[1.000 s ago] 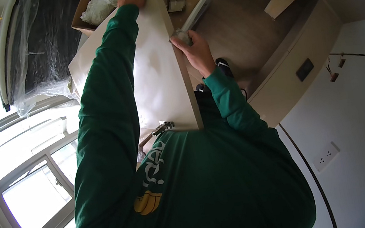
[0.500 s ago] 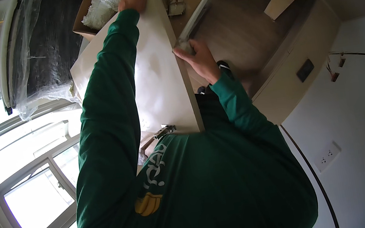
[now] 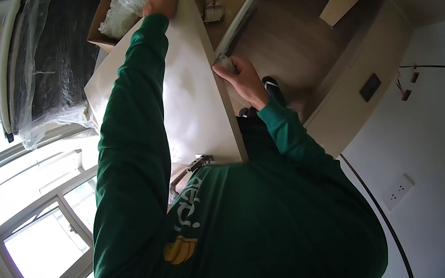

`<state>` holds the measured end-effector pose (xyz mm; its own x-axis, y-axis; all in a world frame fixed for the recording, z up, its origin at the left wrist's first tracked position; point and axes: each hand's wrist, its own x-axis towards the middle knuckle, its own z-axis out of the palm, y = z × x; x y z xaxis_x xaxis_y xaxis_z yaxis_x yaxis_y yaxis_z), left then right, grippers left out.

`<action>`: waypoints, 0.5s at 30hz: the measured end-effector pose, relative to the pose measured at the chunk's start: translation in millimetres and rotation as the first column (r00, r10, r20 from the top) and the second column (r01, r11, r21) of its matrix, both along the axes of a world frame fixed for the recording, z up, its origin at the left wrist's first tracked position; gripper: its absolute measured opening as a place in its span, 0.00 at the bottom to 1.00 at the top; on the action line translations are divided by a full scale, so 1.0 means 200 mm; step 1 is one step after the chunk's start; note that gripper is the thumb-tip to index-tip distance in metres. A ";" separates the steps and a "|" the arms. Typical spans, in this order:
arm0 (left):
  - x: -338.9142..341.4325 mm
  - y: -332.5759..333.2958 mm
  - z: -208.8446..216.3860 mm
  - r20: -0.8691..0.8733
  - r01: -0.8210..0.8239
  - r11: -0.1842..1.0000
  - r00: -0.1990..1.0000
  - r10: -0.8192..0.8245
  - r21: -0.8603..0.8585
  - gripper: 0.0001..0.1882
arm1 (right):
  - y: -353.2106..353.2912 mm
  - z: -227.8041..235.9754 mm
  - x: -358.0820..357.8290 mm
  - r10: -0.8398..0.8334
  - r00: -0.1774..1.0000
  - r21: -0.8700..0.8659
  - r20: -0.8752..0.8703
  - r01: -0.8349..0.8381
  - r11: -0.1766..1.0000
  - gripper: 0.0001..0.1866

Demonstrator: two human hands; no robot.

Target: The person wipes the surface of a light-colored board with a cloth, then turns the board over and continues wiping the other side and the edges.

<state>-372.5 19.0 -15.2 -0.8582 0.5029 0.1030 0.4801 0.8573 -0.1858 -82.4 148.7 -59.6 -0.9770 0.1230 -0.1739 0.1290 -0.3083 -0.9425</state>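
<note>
A pale cabinet door stands out in front of me, its near end against my green sweatshirt. At its far top corner my left hand is closed around the edge. My right hand is bent around a small whitish crumpled wad, pressed to the door's right edge about midway; the wad's exact kind does not show. The fingertips there are partly hidden. A metal hinge is fixed on the door's near end, close to my body.
Beyond the door lies a cardboard box with clear plastic wrap. A brush rests on a brown surface to its right. Plastic-covered dark panel leans at left, by the window. Low cabinet and wall socket are at right.
My right hand and the wad have shifted very slightly against the door's edge. The left hand keeps its hold on the far corner, and the door has barely moved.
</note>
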 end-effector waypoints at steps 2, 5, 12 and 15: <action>-0.08 -0.10 -0.02 0.058 -0.110 0.993 0.993 0.107 0.037 0.12 | -0.02 0.05 0.02 0.017 1.000 0.023 -0.018 -0.016 1.000 0.21; -0.13 -0.02 -0.06 0.094 -0.095 0.991 0.992 0.086 0.090 0.12 | 0.02 0.02 -0.25 -0.097 0.991 0.024 -0.092 0.099 0.995 0.22; -0.21 -0.12 -0.13 0.069 -0.083 0.993 0.995 0.077 0.082 0.11 | -0.04 -0.02 -0.06 -0.062 0.993 0.032 -0.102 0.066 0.997 0.22; -0.17 -0.11 -0.14 0.070 -0.081 0.995 0.995 0.076 0.061 0.11 | -0.01 0.01 -0.03 -0.016 0.999 -0.010 -0.038 0.016 1.000 0.22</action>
<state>-406.0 -2.2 -42.4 -0.9008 0.4281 0.0732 0.4206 0.9018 -0.0991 -89.4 147.3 -57.7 -0.9809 0.1370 -0.1380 0.0882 -0.3191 -0.9436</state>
